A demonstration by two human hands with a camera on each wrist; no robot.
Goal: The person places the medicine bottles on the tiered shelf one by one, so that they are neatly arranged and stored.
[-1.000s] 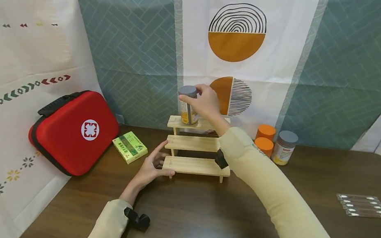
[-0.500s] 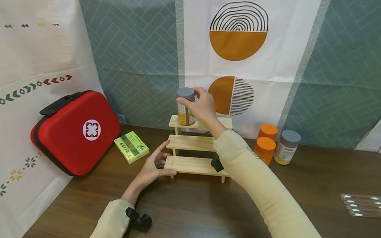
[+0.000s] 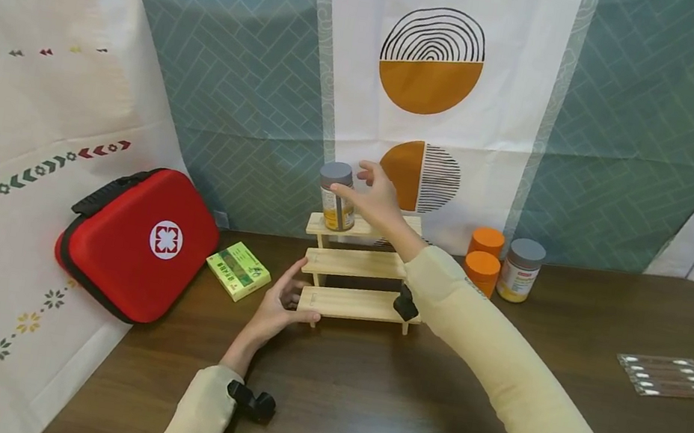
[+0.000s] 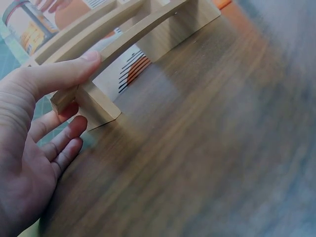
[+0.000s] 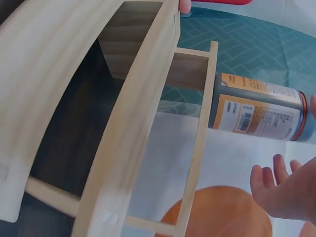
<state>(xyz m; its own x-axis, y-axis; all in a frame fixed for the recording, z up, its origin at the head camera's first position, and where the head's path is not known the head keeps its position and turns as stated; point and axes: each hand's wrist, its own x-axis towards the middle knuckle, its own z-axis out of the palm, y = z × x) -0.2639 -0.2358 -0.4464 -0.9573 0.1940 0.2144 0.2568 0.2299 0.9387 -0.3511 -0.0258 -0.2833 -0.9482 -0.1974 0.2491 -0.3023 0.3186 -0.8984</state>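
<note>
With left hand point(image 3: 272, 308) pinching rack point(image 3: 360, 303) at near left, hold steady; withdraw spread-fingered right hand point(image 3: 378, 200) without tipping jar point(image 3: 335, 215).

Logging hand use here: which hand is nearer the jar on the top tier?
Right. The right hand is beside the jar; the left hand is farther below, gripping the bottom tier of the wooden stand.

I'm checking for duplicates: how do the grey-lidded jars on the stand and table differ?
The stand jar occupies the top step; the table jar sits beside orange containers. The stand jar shows a dark vertical strip; the table jar, a red mark. Both are upright with grey lids.
</note>
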